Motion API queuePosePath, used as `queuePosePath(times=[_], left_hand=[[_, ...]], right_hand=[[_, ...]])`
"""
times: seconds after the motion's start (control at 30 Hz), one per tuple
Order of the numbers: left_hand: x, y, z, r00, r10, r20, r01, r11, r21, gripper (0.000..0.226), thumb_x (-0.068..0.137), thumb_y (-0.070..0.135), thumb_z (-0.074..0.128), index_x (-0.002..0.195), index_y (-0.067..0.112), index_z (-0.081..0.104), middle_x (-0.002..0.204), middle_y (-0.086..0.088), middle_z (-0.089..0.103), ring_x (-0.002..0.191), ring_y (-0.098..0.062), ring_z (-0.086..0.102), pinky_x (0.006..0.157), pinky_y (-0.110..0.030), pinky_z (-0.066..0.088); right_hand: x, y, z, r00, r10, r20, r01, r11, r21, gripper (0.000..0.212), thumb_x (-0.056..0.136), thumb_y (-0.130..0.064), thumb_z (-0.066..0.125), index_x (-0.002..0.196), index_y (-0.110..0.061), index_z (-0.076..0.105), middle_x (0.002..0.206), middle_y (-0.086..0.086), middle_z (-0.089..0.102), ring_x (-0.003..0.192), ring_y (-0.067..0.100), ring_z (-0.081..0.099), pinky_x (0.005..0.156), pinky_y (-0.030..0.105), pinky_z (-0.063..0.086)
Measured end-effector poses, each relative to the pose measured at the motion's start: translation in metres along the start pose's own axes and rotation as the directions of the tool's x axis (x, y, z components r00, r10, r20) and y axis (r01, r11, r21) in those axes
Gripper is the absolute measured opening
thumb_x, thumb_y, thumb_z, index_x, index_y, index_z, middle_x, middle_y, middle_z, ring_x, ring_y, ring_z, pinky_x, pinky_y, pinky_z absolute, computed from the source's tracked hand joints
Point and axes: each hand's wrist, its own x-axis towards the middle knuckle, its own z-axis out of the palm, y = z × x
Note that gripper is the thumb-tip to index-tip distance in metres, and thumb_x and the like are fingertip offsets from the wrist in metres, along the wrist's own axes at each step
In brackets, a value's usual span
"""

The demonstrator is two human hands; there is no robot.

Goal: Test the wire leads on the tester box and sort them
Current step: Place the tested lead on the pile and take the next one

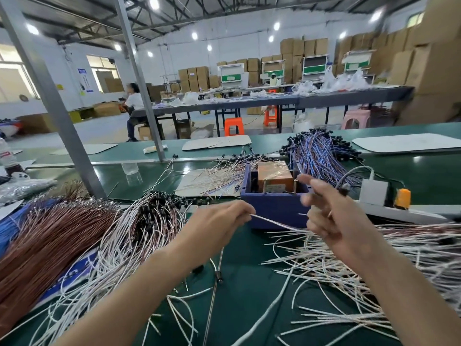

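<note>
The blue tester box (274, 208) with an orange block inside stands on the green bench, two metal posts rising from it. My left hand (219, 221) pinches the end of a white wire lead (272, 222) just in front of the box. The lead runs right to my right hand (331, 211), which is raised beside the box with its fingers partly spread and blurred; whether it grips the lead is unclear. A loose pile of white leads (361, 265) lies at the right. A sorted bundle of white leads with black ends (139, 226) lies at the left.
Brown leads (50, 240) fan out at far left. Blue and purple leads (321, 153) lie behind the box. A white power strip with an orange switch (401, 198) sits right of the box. A single lead with a black body (218, 275) lies on the mat near me.
</note>
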Motion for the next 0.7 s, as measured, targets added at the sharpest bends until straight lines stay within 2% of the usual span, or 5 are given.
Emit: queuePosePath(times=[0.23, 0.37, 0.43, 0.53, 0.7], left_hand=[[0.036, 0.014, -0.003, 0.935, 0.353, -0.034, -0.31, 0.859, 0.407, 0.021, 0.088, 0.022, 0.074, 0.108, 0.021, 0.072, 0.108, 0.005, 0.07, 0.106, -0.019, 0.062, 0.099, -0.038, 0.04], [0.023, 0.025, 0.008, 0.868, -0.223, -0.444, 0.214, 0.974, -0.072, 0.023, 0.099, 0.039, 0.057, 0.118, 0.025, 0.06, 0.122, 0.011, 0.058, 0.116, -0.007, 0.048, 0.102, -0.024, 0.035], [0.022, 0.03, 0.013, 0.673, -0.709, -0.208, 0.479, 0.633, -0.608, 0.021, 0.103, 0.042, 0.048, 0.116, 0.026, 0.053, 0.116, 0.008, 0.059, 0.105, -0.005, 0.054, 0.091, -0.024, 0.044], [0.034, 0.027, 0.02, 0.468, -0.823, 0.322, 0.521, -0.037, -0.853, 0.024, 0.106, 0.035, 0.044, 0.116, 0.017, 0.056, 0.111, -0.007, 0.07, 0.098, -0.016, 0.063, 0.081, -0.033, 0.048], [0.051, 0.025, 0.02, 0.575, -0.739, 0.35, 0.421, -0.1, -0.902, 0.022, 0.108, 0.025, 0.041, 0.114, 0.015, 0.06, 0.08, 0.002, 0.076, 0.078, -0.013, 0.071, 0.074, -0.032, 0.051]], right_hand=[[-0.013, 0.043, 0.023, 0.975, -0.156, 0.156, 0.221, 0.712, -0.667, 0.021, 0.103, -0.03, 0.052, 0.094, -0.032, 0.07, 0.066, -0.017, 0.069, 0.053, -0.003, 0.048, 0.055, 0.011, 0.034], [-0.018, 0.053, 0.009, 0.973, -0.22, 0.062, 0.212, 0.766, -0.607, 0.017, 0.101, -0.032, 0.056, 0.102, -0.037, 0.072, 0.073, -0.006, 0.072, 0.052, 0.007, 0.041, 0.05, 0.017, 0.032], [-0.021, 0.059, 0.003, 0.972, -0.212, 0.1, 0.226, 0.736, -0.638, 0.015, 0.1, -0.034, 0.057, 0.104, -0.039, 0.071, 0.073, -0.005, 0.072, 0.048, 0.002, 0.036, 0.048, 0.013, 0.03], [-0.023, 0.069, -0.003, 0.976, -0.17, 0.133, 0.213, 0.654, -0.726, 0.014, 0.099, -0.038, 0.058, 0.106, -0.043, 0.069, 0.073, -0.008, 0.071, 0.051, -0.001, 0.044, 0.053, 0.013, 0.035], [-0.022, 0.083, -0.008, 0.989, -0.051, 0.139, 0.135, 0.702, -0.699, 0.017, 0.101, -0.03, 0.058, 0.109, -0.036, 0.072, 0.069, -0.008, 0.07, 0.055, -0.007, 0.054, 0.059, 0.006, 0.038]])
